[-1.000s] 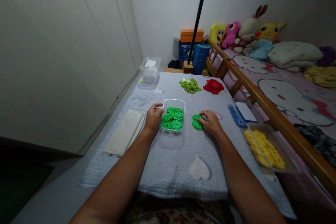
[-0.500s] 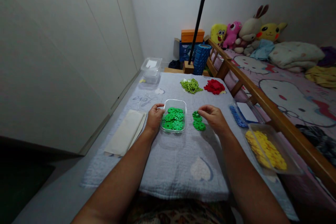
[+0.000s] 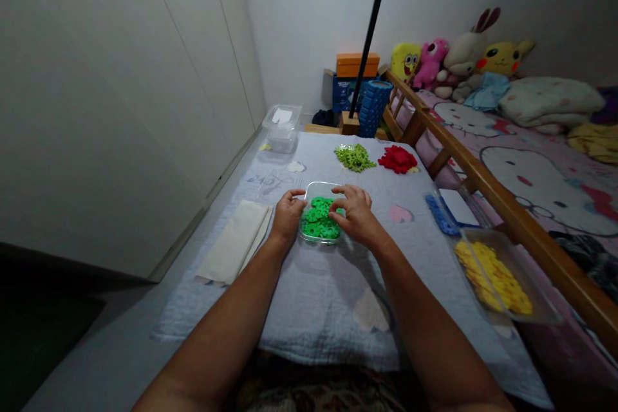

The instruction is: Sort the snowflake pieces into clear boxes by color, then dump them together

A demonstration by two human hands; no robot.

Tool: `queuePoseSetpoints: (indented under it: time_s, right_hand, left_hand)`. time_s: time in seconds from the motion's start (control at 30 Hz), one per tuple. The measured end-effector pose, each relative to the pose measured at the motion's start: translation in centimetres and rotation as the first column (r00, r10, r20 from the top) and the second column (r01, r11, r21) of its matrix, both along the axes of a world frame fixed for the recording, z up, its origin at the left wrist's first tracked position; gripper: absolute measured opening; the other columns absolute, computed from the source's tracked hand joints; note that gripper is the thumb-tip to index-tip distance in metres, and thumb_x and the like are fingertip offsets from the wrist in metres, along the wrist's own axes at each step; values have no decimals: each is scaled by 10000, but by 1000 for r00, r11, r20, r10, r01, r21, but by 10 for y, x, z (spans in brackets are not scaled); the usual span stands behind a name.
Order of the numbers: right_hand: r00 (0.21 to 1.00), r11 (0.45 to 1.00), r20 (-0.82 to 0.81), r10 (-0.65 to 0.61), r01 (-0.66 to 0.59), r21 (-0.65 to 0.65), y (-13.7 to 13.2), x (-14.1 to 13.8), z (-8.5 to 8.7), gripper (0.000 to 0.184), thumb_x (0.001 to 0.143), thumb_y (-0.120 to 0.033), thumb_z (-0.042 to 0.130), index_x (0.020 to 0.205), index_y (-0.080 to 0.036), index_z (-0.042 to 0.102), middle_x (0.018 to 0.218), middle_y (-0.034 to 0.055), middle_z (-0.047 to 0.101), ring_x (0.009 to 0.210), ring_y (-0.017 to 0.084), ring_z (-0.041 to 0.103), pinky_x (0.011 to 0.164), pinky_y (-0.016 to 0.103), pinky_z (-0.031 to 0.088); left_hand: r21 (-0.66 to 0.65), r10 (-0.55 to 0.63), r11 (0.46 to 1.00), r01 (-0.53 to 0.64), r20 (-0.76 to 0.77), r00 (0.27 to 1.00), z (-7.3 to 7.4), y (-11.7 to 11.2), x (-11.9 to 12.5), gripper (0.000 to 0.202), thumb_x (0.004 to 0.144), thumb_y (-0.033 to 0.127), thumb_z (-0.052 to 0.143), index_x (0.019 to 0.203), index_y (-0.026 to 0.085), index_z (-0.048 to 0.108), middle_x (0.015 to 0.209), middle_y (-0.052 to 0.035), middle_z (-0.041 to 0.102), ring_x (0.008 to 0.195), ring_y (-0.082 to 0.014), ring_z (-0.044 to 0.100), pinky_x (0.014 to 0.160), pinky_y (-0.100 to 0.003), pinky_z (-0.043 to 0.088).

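Note:
A clear plastic box (image 3: 322, 242) of green flower-shaped plastic discs (image 3: 318, 222) sits in the middle of the cloth-covered table. My left hand (image 3: 290, 209) grips its left wall, thumb and fingers at the rim. Over the right side of the box, my right hand (image 3: 355, 209) has its fingertips bent inward and pinched around green discs; its palm and fingers partly hide them. A light-green pile of plastic pieces (image 3: 355, 158) and a red pile (image 3: 397, 159) lie farther back on the cloth.
A folded beige cloth (image 3: 236, 241) lies to the left. Stacked clear boxes (image 3: 281, 132) stand at the far left corner. Along the right edge are a box of yellow pieces (image 3: 497, 277) and one of blue pieces (image 3: 440, 214), beside the wooden bed rail (image 3: 463, 154).
My right hand has moved left from the cloth to over the box, bringing the green discs it pinched. My left hand stays on the box. The view has shifted slightly.

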State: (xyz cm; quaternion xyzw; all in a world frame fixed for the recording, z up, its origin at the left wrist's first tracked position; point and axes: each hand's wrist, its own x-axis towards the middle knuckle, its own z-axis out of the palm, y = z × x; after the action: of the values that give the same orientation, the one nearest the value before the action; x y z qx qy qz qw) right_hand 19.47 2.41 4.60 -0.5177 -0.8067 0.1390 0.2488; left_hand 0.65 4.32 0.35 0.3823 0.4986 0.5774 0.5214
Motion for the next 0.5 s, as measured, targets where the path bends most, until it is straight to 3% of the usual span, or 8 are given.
queuePoseSetpoints:
  time_s: [0.5]
  right_hand:
    - [978,976,13,-209,209,-63,37,-30,-10,113,883,-223,704,850,-262,805,1397,66,642,1393,339,394,1168,615,210]
  left_hand:
    - [3,-8,1000,8,-1,1000,-2,1,0,422,594,329,676,980,169,619,516,126,398,467,-83,310,494,-223,251]
